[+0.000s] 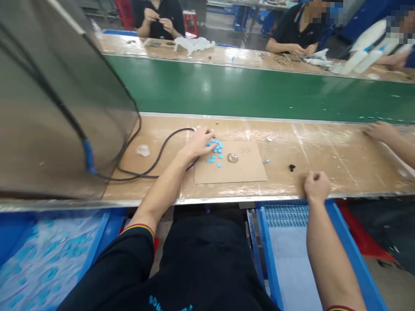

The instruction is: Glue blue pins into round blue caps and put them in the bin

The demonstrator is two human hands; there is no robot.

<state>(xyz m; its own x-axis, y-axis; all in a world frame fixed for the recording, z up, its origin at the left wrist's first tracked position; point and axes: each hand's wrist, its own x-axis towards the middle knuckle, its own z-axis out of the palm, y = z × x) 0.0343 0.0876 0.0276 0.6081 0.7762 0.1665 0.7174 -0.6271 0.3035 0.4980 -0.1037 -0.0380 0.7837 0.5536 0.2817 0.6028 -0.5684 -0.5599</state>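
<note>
My left hand [198, 144] lies palm down at the left edge of a brown cardboard sheet [241, 172], its fingers spread over a cluster of several small blue discs [216, 152]. A small clear round piece [232, 158] sits on the cardboard just right of the discs. My right hand [316, 185] rests as a closed fist near the front edge of the wooden bench [330, 150]; whatever it holds, if anything, is hidden. A tiny black part [292, 167] lies on the bench left of that fist.
A large metal box [42, 100] stands at the left with a black cable [160, 154] looping past my left hand. A green conveyor belt [264, 91] runs behind. Blue trays [347, 251] sit below the bench. Another person's hand [381, 132] rests at right; three people work opposite.
</note>
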